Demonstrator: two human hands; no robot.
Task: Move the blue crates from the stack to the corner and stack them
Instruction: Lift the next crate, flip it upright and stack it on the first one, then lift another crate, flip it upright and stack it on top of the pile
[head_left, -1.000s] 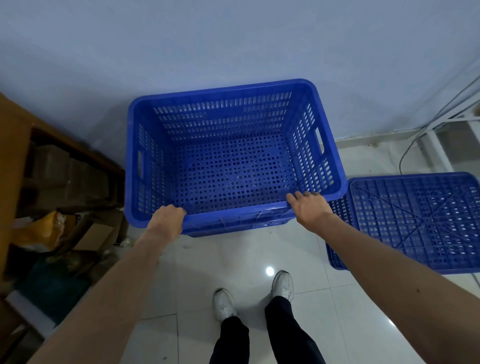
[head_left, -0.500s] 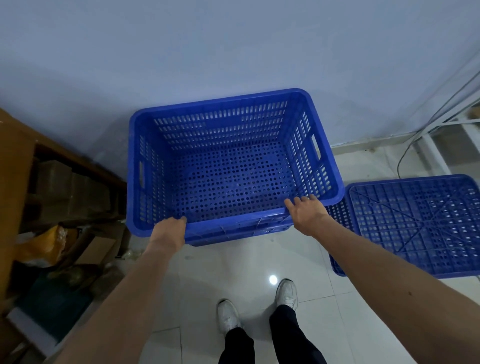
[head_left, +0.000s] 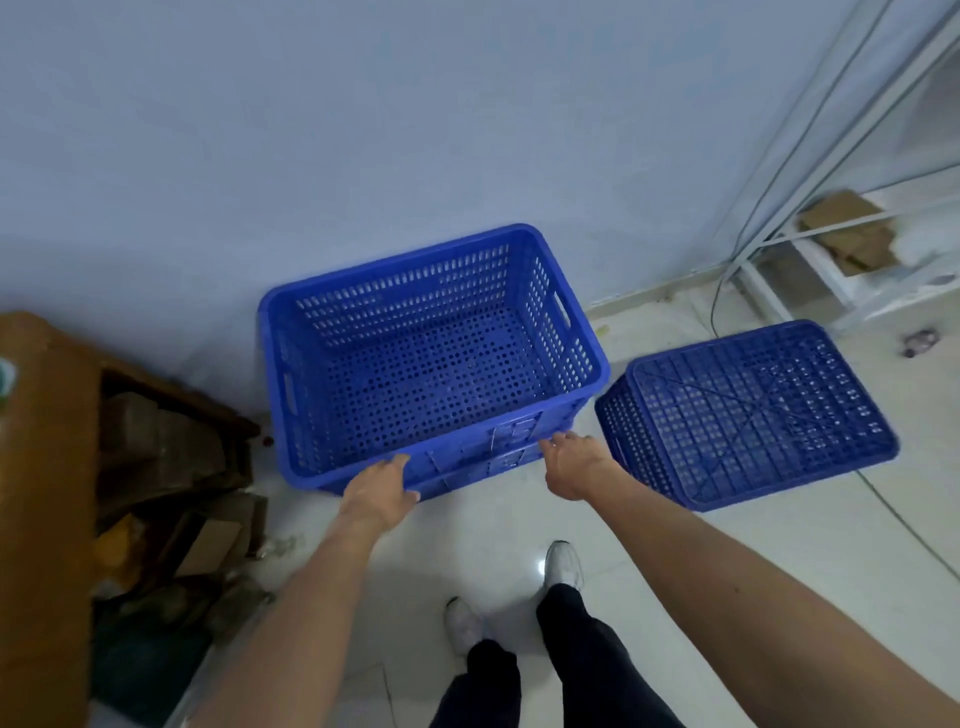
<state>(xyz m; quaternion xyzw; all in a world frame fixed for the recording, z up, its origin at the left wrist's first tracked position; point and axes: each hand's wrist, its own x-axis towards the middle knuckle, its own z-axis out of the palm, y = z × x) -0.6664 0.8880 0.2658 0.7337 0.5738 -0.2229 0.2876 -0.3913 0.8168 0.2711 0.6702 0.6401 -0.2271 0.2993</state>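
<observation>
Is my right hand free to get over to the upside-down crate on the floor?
Probably yes. The right hand is beside the upside-down crate, with only bare floor between them and nothing visibly gripped.

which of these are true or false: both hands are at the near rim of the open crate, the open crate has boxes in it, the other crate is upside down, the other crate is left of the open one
1. Both hands, left hand and right hand, are at the near rim of the open crate: true.
2. The open crate has boxes in it: false, it is empty.
3. The other crate is upside down: true, its ribbed base faces up.
4. The other crate is left of the open one: false, it is on the right.
</observation>
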